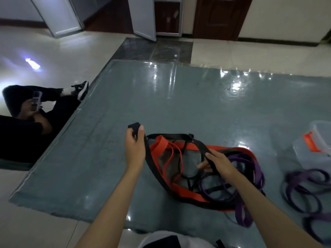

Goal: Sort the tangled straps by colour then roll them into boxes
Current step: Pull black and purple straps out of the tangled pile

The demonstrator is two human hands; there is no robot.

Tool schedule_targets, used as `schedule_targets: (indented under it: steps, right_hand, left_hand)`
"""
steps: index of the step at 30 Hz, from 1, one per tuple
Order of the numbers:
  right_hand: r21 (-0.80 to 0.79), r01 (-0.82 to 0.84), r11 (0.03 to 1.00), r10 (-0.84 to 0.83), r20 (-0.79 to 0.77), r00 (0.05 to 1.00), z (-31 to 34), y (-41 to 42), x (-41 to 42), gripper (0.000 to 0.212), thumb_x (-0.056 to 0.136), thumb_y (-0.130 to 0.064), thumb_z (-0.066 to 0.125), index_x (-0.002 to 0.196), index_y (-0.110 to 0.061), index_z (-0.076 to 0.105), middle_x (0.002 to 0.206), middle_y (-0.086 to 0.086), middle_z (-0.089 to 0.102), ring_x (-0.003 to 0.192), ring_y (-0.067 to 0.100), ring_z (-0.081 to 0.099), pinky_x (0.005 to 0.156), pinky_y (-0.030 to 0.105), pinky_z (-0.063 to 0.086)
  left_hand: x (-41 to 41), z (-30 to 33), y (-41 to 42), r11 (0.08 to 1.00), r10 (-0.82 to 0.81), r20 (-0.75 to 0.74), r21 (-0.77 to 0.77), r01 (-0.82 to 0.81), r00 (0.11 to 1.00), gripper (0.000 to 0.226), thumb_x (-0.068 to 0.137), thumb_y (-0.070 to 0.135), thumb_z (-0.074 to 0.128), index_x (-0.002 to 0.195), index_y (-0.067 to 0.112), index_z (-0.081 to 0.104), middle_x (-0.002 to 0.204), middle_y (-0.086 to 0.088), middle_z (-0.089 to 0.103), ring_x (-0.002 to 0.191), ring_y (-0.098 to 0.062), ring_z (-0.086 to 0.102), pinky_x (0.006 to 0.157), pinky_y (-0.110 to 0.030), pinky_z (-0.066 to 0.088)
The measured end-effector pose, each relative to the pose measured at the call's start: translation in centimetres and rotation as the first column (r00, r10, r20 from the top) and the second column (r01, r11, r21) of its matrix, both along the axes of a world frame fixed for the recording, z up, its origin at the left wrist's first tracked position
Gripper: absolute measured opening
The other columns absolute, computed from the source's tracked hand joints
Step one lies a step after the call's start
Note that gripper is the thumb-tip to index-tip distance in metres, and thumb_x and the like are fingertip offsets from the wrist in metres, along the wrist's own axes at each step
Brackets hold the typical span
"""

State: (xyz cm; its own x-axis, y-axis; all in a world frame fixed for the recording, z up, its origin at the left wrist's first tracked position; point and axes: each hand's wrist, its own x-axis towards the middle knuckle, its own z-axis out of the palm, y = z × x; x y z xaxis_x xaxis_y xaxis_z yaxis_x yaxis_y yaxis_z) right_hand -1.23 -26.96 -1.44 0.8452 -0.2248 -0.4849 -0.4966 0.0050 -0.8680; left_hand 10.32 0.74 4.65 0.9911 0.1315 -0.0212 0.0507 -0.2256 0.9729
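**Freeing the black strap from the tangle**

Forearms reach out from us over a grey-green mat (107, 140) on the floor, and both hands are on one black strap (198, 143). We judge the step in hand to be drawing this black strap clear of the tangle (193, 176), where red, black and purple straps cross one another at the mat's near middle.

To do it well, we should lift the strap high and feed it hand over hand, watching where it passes under the red strap (161, 145), and slacken rather than tug if it snags.

Our left hand (134, 145), just left of the tangle, has its fingers curled round the strap's end loop, raised above the mat. Our right hand (217, 162), over the tangle, pinches the same strap between thumb and fingers.

Right of the tangle lie purple straps (304, 187) already set apart, and beyond them a clear box (311, 154) with an orange latch.
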Motion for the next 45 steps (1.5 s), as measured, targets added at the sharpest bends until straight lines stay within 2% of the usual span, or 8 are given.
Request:
schedule_targets:
  steps: [6, 14, 21, 25, 28, 31, 41, 45]
  right_hand:
    - [0.153, 0.082, 0.985, -0.096, 0.088, 0.991, 2.8, 0.0, -0.4, 0.021, 0.104, -0.013, 0.057, 0.111, -0.008, 0.076, 0.101, 0.013, 0.078, 0.101, 0.033, 0.073, 0.089, 0.041, 0.058]
    - [0.360, 0.009, 0.933, -0.074, 0.167, 0.983, 4.3, 2.0, 0.4, 0.043, 0.104, -0.038, 0.057, 0.137, -0.011, 0.064, 0.134, 0.012, 0.070, 0.127, 0.025, 0.065, 0.110, 0.045, 0.049]
    - [0.213, 0.016, 0.977, -0.056, 0.182, 0.982, 4.3, 1.6, -0.3, 0.036, 0.089, -0.022, 0.079, 0.115, 0.002, 0.071, 0.085, 0.017, 0.071, 0.078, 0.032, 0.068, 0.089, 0.053, 0.056]
    - [0.139, -0.078, 0.987, 0.041, 0.250, 0.967, 7.1, 2.0, 0.7, 0.021, 0.095, -0.018, 0.074, 0.113, -0.007, 0.073, 0.084, 0.014, 0.072, 0.065, 0.022, 0.064, 0.067, 0.028, 0.054]
    - [0.094, -0.172, 0.981, 0.139, 0.286, 0.948, 9.0, 1.8, 1.5, 0.022, 0.096, -0.019, 0.072, 0.116, -0.009, 0.071, 0.085, 0.014, 0.072, 0.067, 0.019, 0.065, 0.067, 0.025, 0.054]
    - [-0.056, -0.205, 0.977, 0.212, 0.274, 0.938, 10.2, 1.6, 2.0, 0.047, 0.089, -0.021, 0.082, 0.127, -0.017, 0.056, 0.083, 0.013, 0.076, 0.073, 0.020, 0.072, 0.074, 0.024, 0.056]
    - [-0.421, 0.072, 0.904, 0.100, 0.373, 0.922, 6.5, 1.2, 1.9, 0.052, 0.078, -0.044, 0.089, 0.121, -0.027, 0.064, 0.113, -0.019, 0.071, 0.113, -0.007, 0.063, 0.097, 0.014, 0.048]
    - [-0.458, 0.041, 0.888, 0.095, 0.270, 0.958, 5.9, -0.3, 2.3, 0.031, 0.087, -0.043, 0.080, 0.112, -0.026, 0.071, 0.099, -0.013, 0.075, 0.097, 0.004, 0.071, 0.085, 0.025, 0.055]
  left_hand:
    - [1.3, 2.6, -5.6, 0.942, -0.324, 0.186, 0.156, 0.298, 0.928, 0.037, 0.106, 0.043, 0.045, 0.088, 0.011, 0.047, 0.090, 0.003, 0.044, 0.076, 0.000, 0.046, 0.078, -0.025, 0.042]
    - [-4.1, 0.5, -9.8, 0.418, -0.856, -0.067, 0.492, 0.763, 0.512, 0.044, 0.108, 0.056, 0.029, 0.104, 0.020, 0.053, 0.114, 0.003, 0.049, 0.107, -0.021, 0.054, 0.096, -0.051, 0.048]
    - [-1.8, 1.9, -7.8, 0.493, -0.754, -0.012, 0.652, 0.577, 0.657, 0.026, 0.093, 0.026, 0.061, 0.117, 0.025, 0.050, 0.103, 0.008, 0.064, 0.096, -0.019, 0.064, 0.082, -0.045, 0.055]
    - [1.2, 1.9, -8.7, 0.179, -0.872, -0.199, 0.720, 0.670, 0.447, 0.071, 0.079, 0.035, 0.076, 0.143, 0.035, 0.047, 0.148, 0.000, 0.044, 0.135, -0.023, 0.043, 0.109, -0.042, 0.043]
    - [2.9, 3.8, -9.5, 0.274, -0.892, -0.172, 0.532, 0.801, 0.419, 0.025, 0.077, 0.037, 0.070, 0.099, 0.027, 0.065, 0.107, 0.002, 0.070, 0.104, -0.019, 0.065, 0.094, -0.047, 0.052]
    - [4.3, 6.7, -10.1, 0.327, -0.900, -0.091, 0.509, 0.797, 0.427, 0.021, 0.075, 0.028, 0.074, 0.079, 0.022, 0.054, 0.074, 0.004, 0.062, 0.071, -0.010, 0.056, 0.070, -0.041, 0.049]
    - [5.8, 13.0, -10.4, 0.498, -0.836, 0.187, 0.654, 0.569, 0.516, 0.016, 0.073, 0.027, 0.073, 0.080, 0.024, 0.058, 0.074, 0.009, 0.062, 0.074, -0.014, 0.058, 0.063, -0.034, 0.046]
    - [5.3, 13.8, -10.6, 0.617, -0.748, 0.270, 0.618, 0.487, 0.606, 0.018, 0.075, 0.024, 0.075, 0.079, 0.025, 0.057, 0.072, 0.010, 0.061, 0.071, -0.009, 0.058, 0.059, -0.030, 0.042]
